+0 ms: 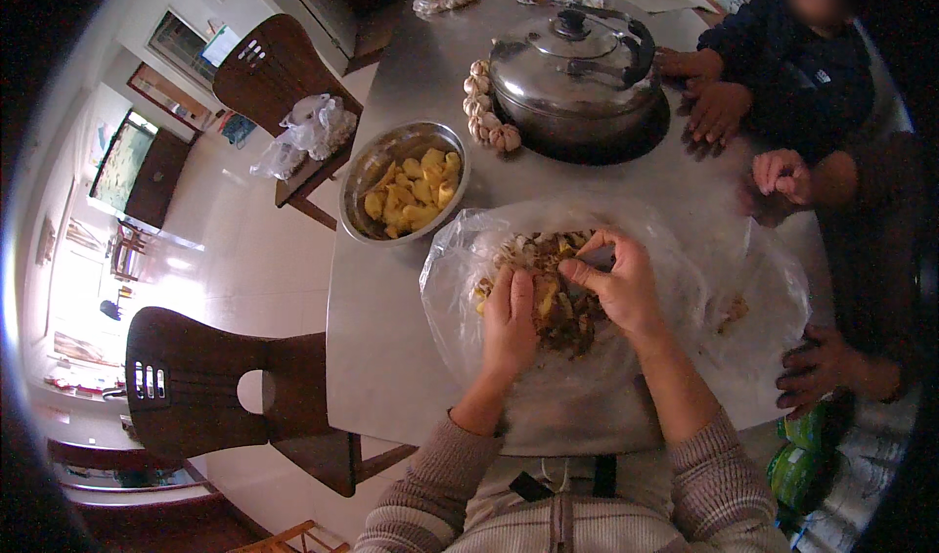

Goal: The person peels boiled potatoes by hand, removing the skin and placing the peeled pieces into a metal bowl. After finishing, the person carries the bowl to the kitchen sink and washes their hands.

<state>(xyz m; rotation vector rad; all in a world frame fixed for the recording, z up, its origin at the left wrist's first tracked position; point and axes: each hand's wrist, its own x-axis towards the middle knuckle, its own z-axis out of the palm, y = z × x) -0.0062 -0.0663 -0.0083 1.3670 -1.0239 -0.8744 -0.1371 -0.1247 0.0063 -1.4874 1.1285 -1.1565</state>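
Observation:
My left hand (510, 318) rests at the left side of a heap of brown peelings and yellowish pieces (561, 318), which look like ginger scraps. Its thumb and forefinger lie close together, and whether they hold anything is hidden. My right hand (623, 282) is over the heap's right side, thumb and forefinger curled toward each other. Something small and dark shows between them, too unclear to name. Under the heap spreads a clear plastic bag (704, 282). Beyond my left hand stands a steel bowl (355, 212) of peeled yellow ginger pieces (414, 193).
A lidded steel pot (572, 98) stands at the table's (381, 377) far side, with a string of garlic bulbs (478, 105) beside it. Other people's hands (715, 109) rest along the right edge. Wooden chairs (198, 384) stand to the left, one bearing plastic bags (315, 127).

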